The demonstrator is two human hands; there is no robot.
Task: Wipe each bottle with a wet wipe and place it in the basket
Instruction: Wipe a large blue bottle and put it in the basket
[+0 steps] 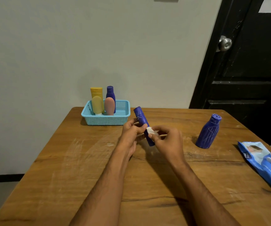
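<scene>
Right now both hands are up over the middle of the counter [66, 160], working one tall blue bottle [143, 126]. The left hand [130, 136] has its fingers [131, 123] wrapped around the bottle's mid-section from the left, holding it tilted, top end leaning away and to the left. The right hand [169, 141] pinches a small white wet wipe [150, 130] between thumb and fingers, pressed against the bottle's right side just below the left thumb. White scribbles show on the bottle's upper part, above both grips.

Off to the right, a second blue bottle [208, 132] stands upright on the counter, scribbled too, well apart from the hands. The blue pack of wipes [265, 163] lies by the right edge, partly overhanging it.

At the far edge, the light blue basket [123, 117] holds four bottles in its left half: yellow [96, 92], purple [110, 92], pale yellow [97, 105], pink [109, 106]. Its right half is free, and bare wood lies between hands and basket.
</scene>
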